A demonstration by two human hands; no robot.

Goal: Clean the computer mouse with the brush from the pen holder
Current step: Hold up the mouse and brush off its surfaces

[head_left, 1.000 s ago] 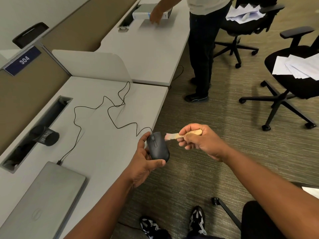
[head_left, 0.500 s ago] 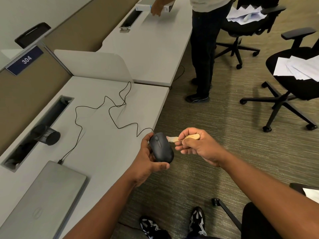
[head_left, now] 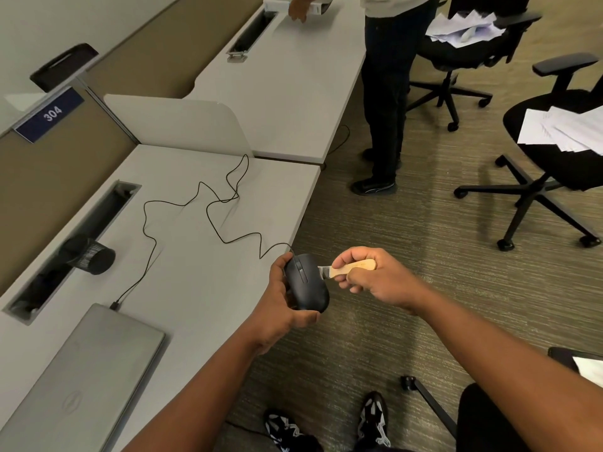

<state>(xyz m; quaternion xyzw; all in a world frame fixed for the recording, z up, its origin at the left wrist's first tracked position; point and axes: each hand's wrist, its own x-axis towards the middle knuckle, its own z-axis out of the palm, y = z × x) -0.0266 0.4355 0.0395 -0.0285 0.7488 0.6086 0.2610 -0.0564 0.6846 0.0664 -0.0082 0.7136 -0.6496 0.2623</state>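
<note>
My left hand (head_left: 277, 305) grips a black wired computer mouse (head_left: 306, 282) just past the desk's front edge, thumb on its near end and fingers on its far side. My right hand (head_left: 375, 278) holds a small brush with a pale wooden handle (head_left: 354, 266). The brush's bristles touch the right side of the mouse. The mouse's black cable (head_left: 208, 210) snakes back over the desk to a closed grey laptop (head_left: 81, 380). A black mesh pen holder (head_left: 89, 257) lies on its side by the cable slot at the left.
The grey desk (head_left: 195, 288) has a long cable slot (head_left: 75, 246) along its back. A person in dark trousers (head_left: 386, 93) stands at the adjoining desk. Two black office chairs (head_left: 554, 158) with loose papers stand on the carpet to the right. My shoes (head_left: 326, 425) are below.
My right hand has brought the brush leftward until its bristles meet the mouse's right side. My left hand has tilted the mouse slightly and kept it in place.
</note>
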